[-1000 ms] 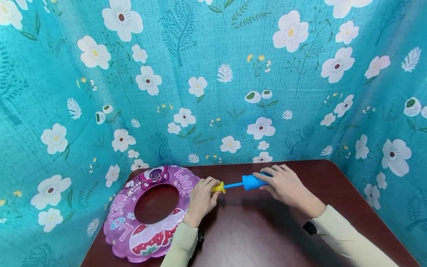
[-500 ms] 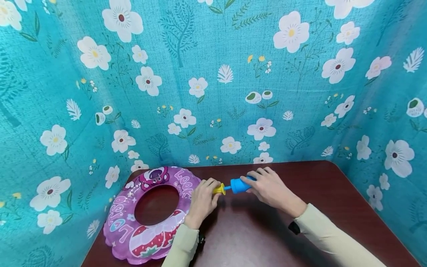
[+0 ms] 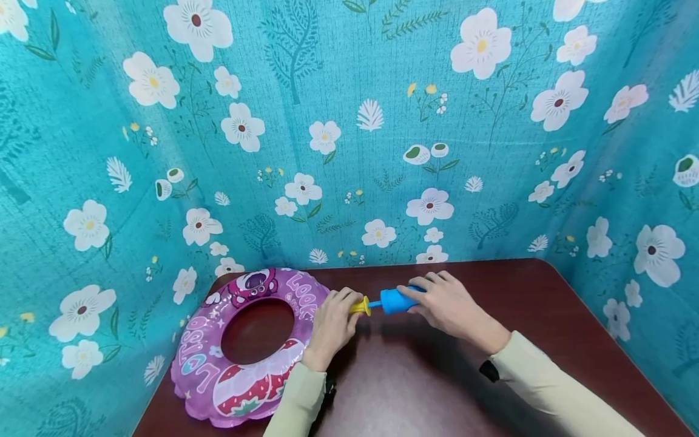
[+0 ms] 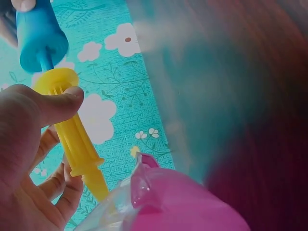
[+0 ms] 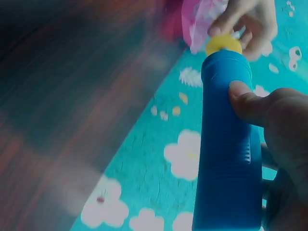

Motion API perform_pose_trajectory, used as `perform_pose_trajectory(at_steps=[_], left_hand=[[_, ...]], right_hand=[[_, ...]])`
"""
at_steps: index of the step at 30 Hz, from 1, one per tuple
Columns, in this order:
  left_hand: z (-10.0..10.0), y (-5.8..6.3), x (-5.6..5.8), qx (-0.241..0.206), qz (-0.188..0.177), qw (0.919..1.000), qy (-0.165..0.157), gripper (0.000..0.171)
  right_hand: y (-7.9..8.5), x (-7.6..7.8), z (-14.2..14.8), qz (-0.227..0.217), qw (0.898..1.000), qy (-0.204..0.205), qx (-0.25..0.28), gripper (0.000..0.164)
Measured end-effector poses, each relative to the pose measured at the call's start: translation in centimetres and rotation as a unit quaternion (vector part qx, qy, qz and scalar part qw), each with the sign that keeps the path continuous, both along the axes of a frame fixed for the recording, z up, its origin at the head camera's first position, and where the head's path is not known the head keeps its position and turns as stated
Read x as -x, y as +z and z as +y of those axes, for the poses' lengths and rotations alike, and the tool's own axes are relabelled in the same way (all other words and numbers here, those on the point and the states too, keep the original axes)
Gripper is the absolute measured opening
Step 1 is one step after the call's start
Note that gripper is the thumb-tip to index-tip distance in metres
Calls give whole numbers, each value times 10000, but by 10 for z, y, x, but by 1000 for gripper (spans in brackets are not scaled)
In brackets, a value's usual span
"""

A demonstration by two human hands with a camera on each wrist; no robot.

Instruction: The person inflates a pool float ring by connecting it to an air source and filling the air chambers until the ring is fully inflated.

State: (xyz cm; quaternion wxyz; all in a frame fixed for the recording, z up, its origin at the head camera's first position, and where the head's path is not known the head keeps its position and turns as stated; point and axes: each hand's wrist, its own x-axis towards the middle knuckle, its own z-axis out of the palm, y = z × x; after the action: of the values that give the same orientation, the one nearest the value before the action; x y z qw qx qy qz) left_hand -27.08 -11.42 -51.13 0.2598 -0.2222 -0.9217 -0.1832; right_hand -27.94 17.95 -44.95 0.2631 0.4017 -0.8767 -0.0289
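Observation:
A hand air pump spans both hands. My left hand (image 3: 330,325) holds its yellow nozzle piece (image 4: 74,137) between thumb and fingers. The tapered tip of that piece reaches the clear and pink edge of an inflated swim ring (image 3: 199,355), where the contact is hidden. The right hand (image 3: 450,306) grips the blue pump barrel (image 5: 226,144), thumb along its near side. A short stretch of thin blue rod (image 3: 374,303) shows between barrel and yellow flange. Purple, printed with a bear and strawberries, the ring lies on the left of the table.
The dark red-brown table (image 3: 393,388) has a glossy top. A teal curtain (image 3: 349,79) with white flowers hangs behind it and along both sides. Dark wrist straps (image 3: 489,370) show under the pale sleeves.
The right hand has pushed the blue barrel left toward the left hand, then eased slightly back right. Less rod shows than a second ago. The left hand and swim ring stay nearly still.

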Motion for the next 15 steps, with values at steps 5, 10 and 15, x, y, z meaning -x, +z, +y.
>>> perform_pose_trajectory(at_steps=[5,10,15], left_hand=[[-2,1,0,-11,-61,10000,7,32],[-2,3,-1,48,114,9999,-18,32],[3,1,-1,20,228,9997,-2,30]], right_hand=[[8,-2,32,-278,9990,-112,320,63],[9,-3,43,-270,9990,-54,352,63],[7,-3,24,-38,9999,-2,138,60]])
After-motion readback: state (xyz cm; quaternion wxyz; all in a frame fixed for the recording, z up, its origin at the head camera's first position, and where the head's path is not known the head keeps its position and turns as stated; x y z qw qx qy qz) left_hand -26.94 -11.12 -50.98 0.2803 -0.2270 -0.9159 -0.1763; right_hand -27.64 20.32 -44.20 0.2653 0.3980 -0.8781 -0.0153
